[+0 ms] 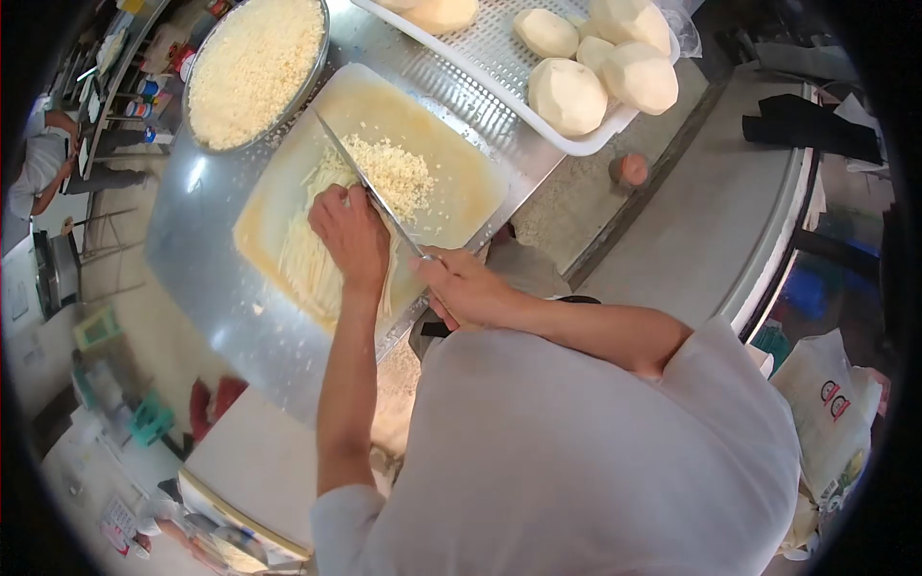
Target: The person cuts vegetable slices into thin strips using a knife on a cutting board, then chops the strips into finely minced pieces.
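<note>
the right hand [471, 290] squeezes the handle of the long knife [384, 204]. the left hand [351, 235], fingers curled together, holds pale strips [303, 264] under it. chopped bits [401, 178] lie across the knife from it.

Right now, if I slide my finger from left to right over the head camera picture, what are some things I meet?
Round metal bowl of pale chopped bits, the person's bare left-hand grip, bare right-hand grip, cluster of chunky peeled cream-coloured vegetables, black fabric-like item.
</note>
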Action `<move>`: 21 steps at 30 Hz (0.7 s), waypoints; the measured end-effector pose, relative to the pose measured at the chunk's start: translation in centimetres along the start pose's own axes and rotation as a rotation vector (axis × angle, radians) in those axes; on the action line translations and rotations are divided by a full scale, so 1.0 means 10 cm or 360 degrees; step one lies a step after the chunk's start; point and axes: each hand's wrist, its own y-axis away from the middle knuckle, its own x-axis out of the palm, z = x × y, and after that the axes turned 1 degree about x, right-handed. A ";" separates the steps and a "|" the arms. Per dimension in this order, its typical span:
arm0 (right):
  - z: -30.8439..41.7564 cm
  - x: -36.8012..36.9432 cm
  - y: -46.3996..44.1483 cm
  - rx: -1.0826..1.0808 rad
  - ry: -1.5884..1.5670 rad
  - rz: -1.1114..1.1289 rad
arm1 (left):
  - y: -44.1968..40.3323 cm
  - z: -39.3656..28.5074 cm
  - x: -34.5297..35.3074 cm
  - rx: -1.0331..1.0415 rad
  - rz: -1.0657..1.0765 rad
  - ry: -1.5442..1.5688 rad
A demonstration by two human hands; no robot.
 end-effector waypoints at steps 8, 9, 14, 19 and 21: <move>-0.09 0.16 0.17 0.0024 -0.0222 -0.0056 | 0.00 0.00 -0.02 -0.0013 0.0016 0.0053; -0.33 0.14 -0.02 -0.0116 -0.0106 -0.0052 | 0.00 0.00 -0.03 -0.0006 0.0009 0.0055; 0.02 0.09 0.02 0.0157 -0.0097 0.0039 | 0.01 0.01 -0.05 0.0000 0.0042 0.0078; -0.19 0.09 -0.17 -0.0126 -0.0189 0.0038 | -0.03 0.02 -0.03 0.0029 -0.0003 0.0086; 0.03 0.06 -0.04 0.0102 -0.0163 0.0067 | 0.06 0.02 -0.05 0.0014 0.0022 0.0092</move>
